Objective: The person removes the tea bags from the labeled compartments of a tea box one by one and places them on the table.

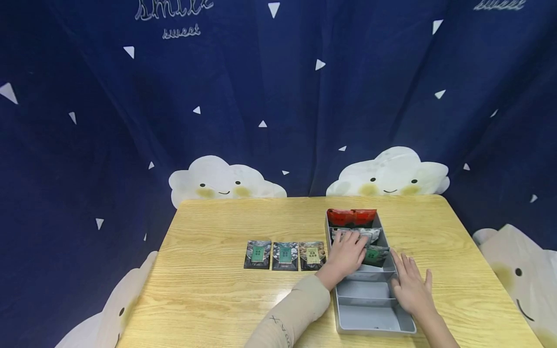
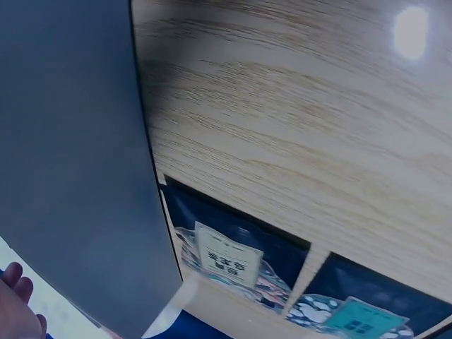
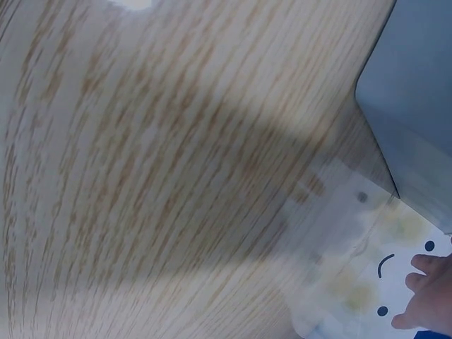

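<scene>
A grey divided box [image 1: 369, 316] stands on the table. In the head view my left hand [image 1: 346, 255] reaches over its left wall, fingers spread across packets inside. Its fingertips lie near silvery packets [image 1: 370, 234]; the thumb is hidden. Just right of that hand, a dark green packet [image 1: 376, 255] stands in a compartment, partly covered. Red packets [image 1: 351, 217] stand upright in the far compartment. My right hand [image 1: 412, 286] rests along the box's right rim, fingers extended and holding nothing. The wrist views show the box's outer walls and a few fingers at the edge.
Left of the box, three flat packets lie in a row: a green-labelled one [image 1: 257, 254], another green-labelled one [image 1: 285, 256] and a yellow-labelled one [image 1: 312, 255]. The wooden table [image 1: 209, 290] ends at a dark blue curtain [image 1: 243, 96] with clouds.
</scene>
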